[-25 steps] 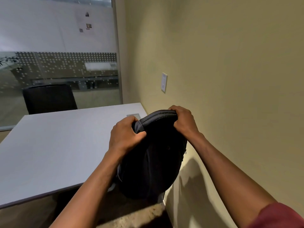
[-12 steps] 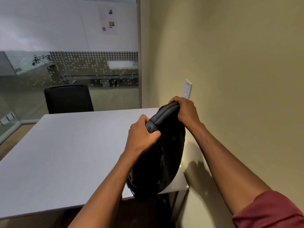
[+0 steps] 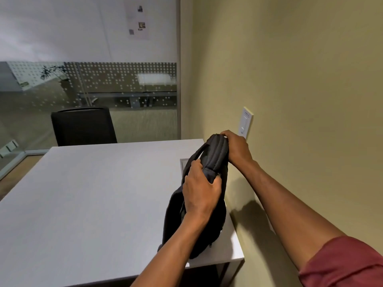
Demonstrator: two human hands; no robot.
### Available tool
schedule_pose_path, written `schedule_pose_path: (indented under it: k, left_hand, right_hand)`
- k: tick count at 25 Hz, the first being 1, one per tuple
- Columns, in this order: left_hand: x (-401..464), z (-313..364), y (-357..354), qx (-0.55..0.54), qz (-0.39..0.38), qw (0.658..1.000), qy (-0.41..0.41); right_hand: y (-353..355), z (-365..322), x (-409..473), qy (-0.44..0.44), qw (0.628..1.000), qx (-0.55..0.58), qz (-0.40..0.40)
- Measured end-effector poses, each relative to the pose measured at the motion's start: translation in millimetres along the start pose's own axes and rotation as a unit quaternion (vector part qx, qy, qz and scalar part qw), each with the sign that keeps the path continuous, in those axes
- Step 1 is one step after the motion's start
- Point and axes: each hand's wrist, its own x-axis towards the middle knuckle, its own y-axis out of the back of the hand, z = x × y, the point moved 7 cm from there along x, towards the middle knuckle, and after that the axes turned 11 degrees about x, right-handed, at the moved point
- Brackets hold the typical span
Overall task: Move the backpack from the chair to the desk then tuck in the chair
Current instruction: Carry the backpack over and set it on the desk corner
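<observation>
A black backpack (image 3: 215, 156) stands upright on the right end of the pale grey desk (image 3: 93, 204), close to the yellow wall. My left hand (image 3: 200, 191) grips its top edge on the near side. My right hand (image 3: 236, 149) grips the top on the far side, next to the wall. The backpack's base rests on the desktop near the front right corner. The chair that held the backpack is out of view below the frame.
A black chair (image 3: 83, 127) stands behind the desk's far edge, in front of a dotted glass partition (image 3: 124, 85). A white wall switch plate (image 3: 246, 122) sits just above my right hand. A small inset panel (image 3: 184, 163) lies in the desktop behind the backpack.
Both hands lifted the backpack up from below desk level and carried it forward over the desk's right end, where its base now rests. My view shifted right and forward.
</observation>
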Motion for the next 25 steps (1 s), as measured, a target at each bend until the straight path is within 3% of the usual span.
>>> schedule_pose_path:
  k: [4,6,10,11,13,16,19,25]
  left_hand:
    - [0.8,-4.1,-26.6,-0.018,-0.008,1.000,0.020]
    - [4.6,-1.0,-34.0,-0.030,-0.001,0.999,0.023]
    - [10.5,8.6,-53.2,-0.053,-0.013,0.998,0.037]
    - [9.8,10.6,-59.8,-0.060,-0.025,0.997,0.034]
    - [7.7,15.6,-73.0,-0.071,-0.056,0.996,0.015]
    - [2.8,20.9,-91.4,-0.083,-0.137,0.986,-0.051]
    - [-8.1,8.2,-104.0,-0.012,-0.188,0.974,-0.124]
    - [-33.4,-52.3,-133.5,0.096,-0.243,0.963,-0.070]
  right_hand:
    - [3.3,16.6,-1.9,-0.011,0.999,0.045,-0.010]
    - [3.8,28.5,-7.3,-0.076,0.988,0.136,-0.020]
    - [-9.3,38.2,-20.4,-0.247,0.884,0.383,-0.100]
    - [-9.1,35.3,-18.8,-0.245,0.885,0.379,-0.112]
    - [-5.1,28.4,-11.8,-0.194,0.924,0.309,-0.116]
    - [6.5,33.0,-3.2,-0.167,0.963,0.208,-0.048]
    - [17.6,37.0,5.3,-0.155,0.975,0.160,0.008]
    - [35.3,51.0,16.3,-0.143,0.976,0.151,0.071]
